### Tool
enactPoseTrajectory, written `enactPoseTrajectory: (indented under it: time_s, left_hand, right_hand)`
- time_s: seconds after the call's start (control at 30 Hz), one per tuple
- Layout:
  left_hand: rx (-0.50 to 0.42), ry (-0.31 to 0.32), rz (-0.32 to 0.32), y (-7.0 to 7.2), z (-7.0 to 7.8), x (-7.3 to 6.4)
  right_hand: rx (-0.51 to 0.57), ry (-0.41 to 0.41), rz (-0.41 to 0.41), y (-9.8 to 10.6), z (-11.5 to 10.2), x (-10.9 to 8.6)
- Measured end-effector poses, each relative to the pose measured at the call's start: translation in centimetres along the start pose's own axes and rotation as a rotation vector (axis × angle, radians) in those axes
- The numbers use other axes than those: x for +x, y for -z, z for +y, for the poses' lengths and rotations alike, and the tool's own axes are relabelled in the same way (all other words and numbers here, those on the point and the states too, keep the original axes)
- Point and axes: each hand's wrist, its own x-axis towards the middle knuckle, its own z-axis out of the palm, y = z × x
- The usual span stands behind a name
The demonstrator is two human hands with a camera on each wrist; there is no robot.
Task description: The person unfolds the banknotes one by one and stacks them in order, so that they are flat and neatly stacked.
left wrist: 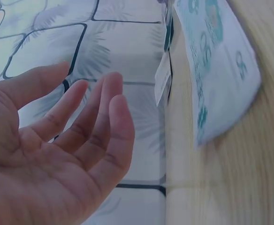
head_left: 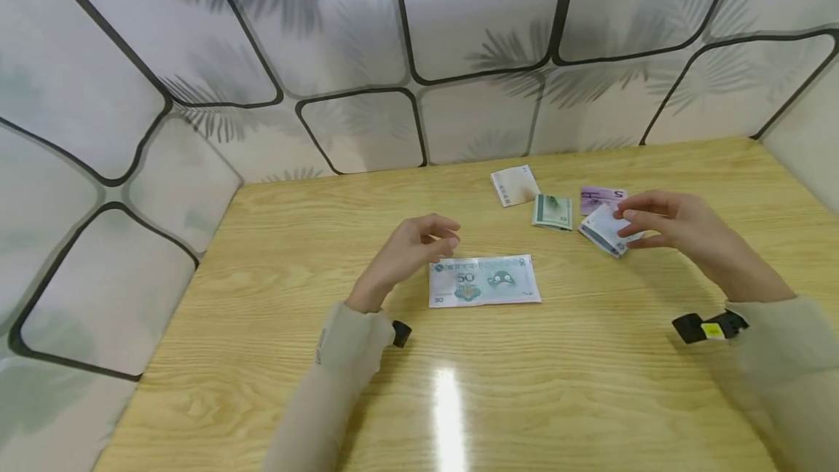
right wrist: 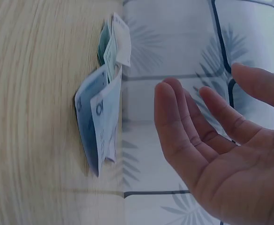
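Note:
A teal 50 banknote (head_left: pixel 485 281) lies flat and unfolded on the table, its far left corner near my left hand (head_left: pixel 414 248). That hand hovers with fingers loosely bent and holds nothing, as the left wrist view shows. Over a folded bluish-white banknote (head_left: pixel 604 230) hangs my right hand (head_left: pixel 682 228), its fingers relaxed. In the right wrist view the folded note (right wrist: pixel 99 119) stands partly sprung apart, with a gap between it and the fingers (right wrist: pixel 167 117).
Behind the folded note lies a purple banknote (head_left: pixel 598 197). A folded green banknote (head_left: pixel 553 212) and a pale folded banknote (head_left: pixel 515 185) lie left of it. The wooden table (head_left: pixel 262 355) meets a patterned wall (head_left: pixel 472 115) at the back.

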Motion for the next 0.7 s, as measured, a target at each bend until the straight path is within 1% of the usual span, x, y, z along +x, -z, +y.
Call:
enactPoseTrajectory:
  time_s: [0.1, 0.27, 0.47, 0.7]
  left_hand:
    - [-0.049, 0.006, 0.013, -0.4, 0.1, 0.7]
    - [-0.098, 0.025, 0.034, -0.8, 0.3, 1.6]
    - [-0.138, 0.04, 0.03, -1.2, 0.7, 2.5]
    - [-0.161, 0.062, 0.026, -1.4, 0.9, 3.8]
  right_hand:
    - [0.034, -0.007, 0.016, 0.7, 0.3, 0.0]
    - [0.057, -0.033, 0.035, 1.3, 0.8, 0.2]
    - [0.08, -0.037, 0.032, 1.8, 1.3, 0.4]
    - [0.078, -0.066, 0.039, 1.9, 1.2, 0.9]
